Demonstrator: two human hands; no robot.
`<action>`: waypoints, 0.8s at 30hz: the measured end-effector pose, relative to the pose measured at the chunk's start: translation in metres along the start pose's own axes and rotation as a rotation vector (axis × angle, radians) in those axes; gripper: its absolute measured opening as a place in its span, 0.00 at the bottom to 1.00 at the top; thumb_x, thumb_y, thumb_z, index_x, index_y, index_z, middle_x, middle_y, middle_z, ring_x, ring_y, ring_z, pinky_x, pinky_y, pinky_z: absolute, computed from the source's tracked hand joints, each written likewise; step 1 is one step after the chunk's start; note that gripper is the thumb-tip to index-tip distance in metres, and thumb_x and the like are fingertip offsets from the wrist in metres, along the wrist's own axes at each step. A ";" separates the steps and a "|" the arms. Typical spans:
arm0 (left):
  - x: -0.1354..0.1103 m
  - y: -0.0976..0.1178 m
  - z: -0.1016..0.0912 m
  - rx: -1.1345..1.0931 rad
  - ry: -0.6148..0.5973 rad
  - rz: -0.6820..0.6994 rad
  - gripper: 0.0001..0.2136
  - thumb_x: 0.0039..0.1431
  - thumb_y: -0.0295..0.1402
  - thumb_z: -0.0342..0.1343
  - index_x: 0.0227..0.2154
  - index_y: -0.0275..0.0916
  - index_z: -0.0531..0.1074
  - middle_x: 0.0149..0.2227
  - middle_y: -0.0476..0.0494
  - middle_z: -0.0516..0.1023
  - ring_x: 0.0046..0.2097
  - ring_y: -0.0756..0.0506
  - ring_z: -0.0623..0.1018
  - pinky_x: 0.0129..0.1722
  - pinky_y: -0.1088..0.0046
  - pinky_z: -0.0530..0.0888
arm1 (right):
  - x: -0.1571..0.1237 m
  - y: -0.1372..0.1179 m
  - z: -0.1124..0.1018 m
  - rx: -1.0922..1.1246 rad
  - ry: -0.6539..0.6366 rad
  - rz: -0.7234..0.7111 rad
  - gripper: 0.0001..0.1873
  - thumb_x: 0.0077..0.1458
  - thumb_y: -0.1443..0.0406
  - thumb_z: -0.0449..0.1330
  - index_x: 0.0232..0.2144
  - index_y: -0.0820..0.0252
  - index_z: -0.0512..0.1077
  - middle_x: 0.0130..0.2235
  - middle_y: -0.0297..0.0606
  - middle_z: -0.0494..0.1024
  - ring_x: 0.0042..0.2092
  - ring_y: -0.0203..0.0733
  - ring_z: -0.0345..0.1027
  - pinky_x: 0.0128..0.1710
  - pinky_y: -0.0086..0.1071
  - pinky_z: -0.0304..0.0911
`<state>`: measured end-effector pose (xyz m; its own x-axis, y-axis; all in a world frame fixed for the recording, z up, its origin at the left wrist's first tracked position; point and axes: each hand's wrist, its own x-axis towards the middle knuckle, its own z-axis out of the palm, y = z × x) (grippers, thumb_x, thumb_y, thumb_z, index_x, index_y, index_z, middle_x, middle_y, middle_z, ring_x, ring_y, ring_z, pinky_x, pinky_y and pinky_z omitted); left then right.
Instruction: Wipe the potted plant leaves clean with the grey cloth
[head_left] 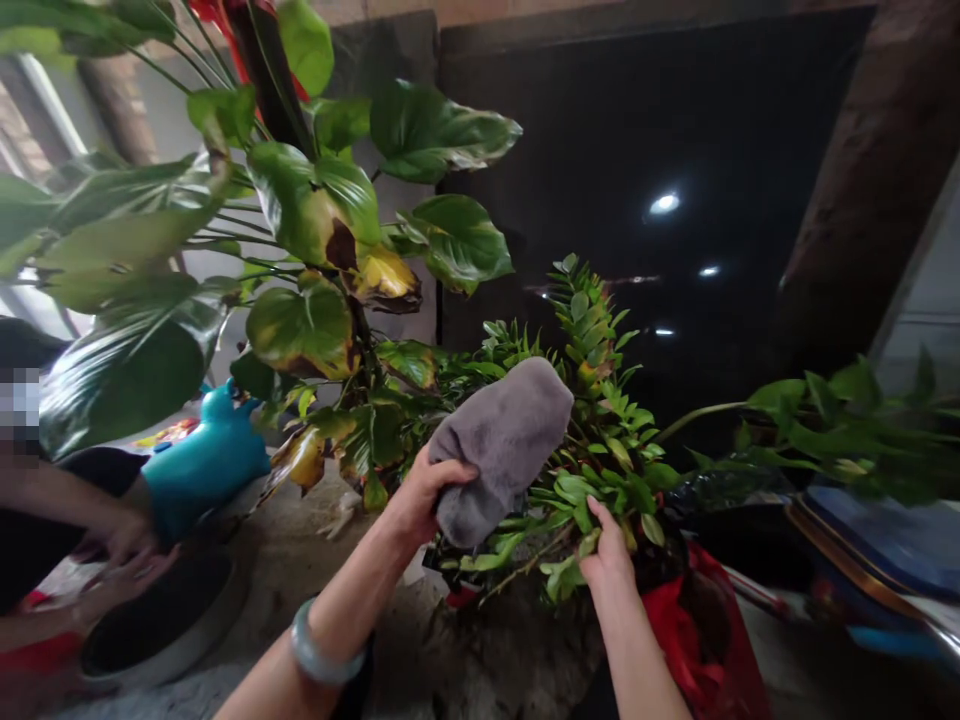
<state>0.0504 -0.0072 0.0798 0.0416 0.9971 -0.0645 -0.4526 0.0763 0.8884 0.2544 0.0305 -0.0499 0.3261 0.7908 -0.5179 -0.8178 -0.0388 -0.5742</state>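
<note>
A folded grey cloth (510,440) is gripped in my left hand (441,482), its thumb pressed over the near edge. The cloth hangs in front of a leafy green potted plant (622,440) and covers part of its foliage. Lower right of the cloth, my right hand (609,550) is closed around leaves at the front of that plant. One finger shows along a leaf; the other fingertips are hidden by foliage. A pale bangle (319,648) circles my left wrist.
A tall broad-leaved plant (307,320) with browned, yellow leaves rises at left. Behind stands a shiny dark panel (600,130). A red plastic bag (705,630) and a blue-lidded container (877,540) are at right. At left, another person's hands (127,550) are over a round basin (161,615), near a turquoise toy (210,455).
</note>
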 end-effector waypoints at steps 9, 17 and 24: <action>-0.022 -0.030 -0.023 0.072 -0.110 -0.371 0.25 0.28 0.22 0.60 0.37 0.37 0.75 0.30 0.45 0.80 0.32 0.42 0.78 0.30 0.69 0.73 | -0.002 0.001 0.000 0.029 -0.040 -0.031 0.09 0.36 0.65 0.63 0.27 0.56 0.72 0.24 0.31 0.79 0.31 0.45 0.75 0.35 0.40 0.71; 0.006 -0.020 0.006 0.034 -0.002 -0.018 0.24 0.30 0.24 0.62 0.39 0.36 0.74 0.32 0.48 0.81 0.33 0.44 0.77 0.35 0.71 0.72 | 0.005 0.003 -0.001 0.033 -0.011 -0.067 0.08 0.36 0.68 0.61 0.25 0.57 0.70 0.21 0.29 0.77 0.24 0.40 0.72 0.31 0.36 0.71; -0.053 -0.023 -0.028 0.025 -0.110 -0.428 0.20 0.28 0.25 0.64 0.32 0.35 0.76 0.25 0.45 0.80 0.27 0.43 0.77 0.29 0.68 0.73 | 0.012 0.000 -0.010 0.053 -0.054 -0.104 0.08 0.35 0.69 0.63 0.23 0.57 0.68 0.18 0.26 0.73 0.18 0.34 0.66 0.24 0.31 0.69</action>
<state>0.0335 -0.0619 0.0496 0.3156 0.8686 -0.3819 -0.3525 0.4810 0.8028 0.2630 0.0338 -0.0626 0.3857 0.8207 -0.4214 -0.8050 0.0763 -0.5883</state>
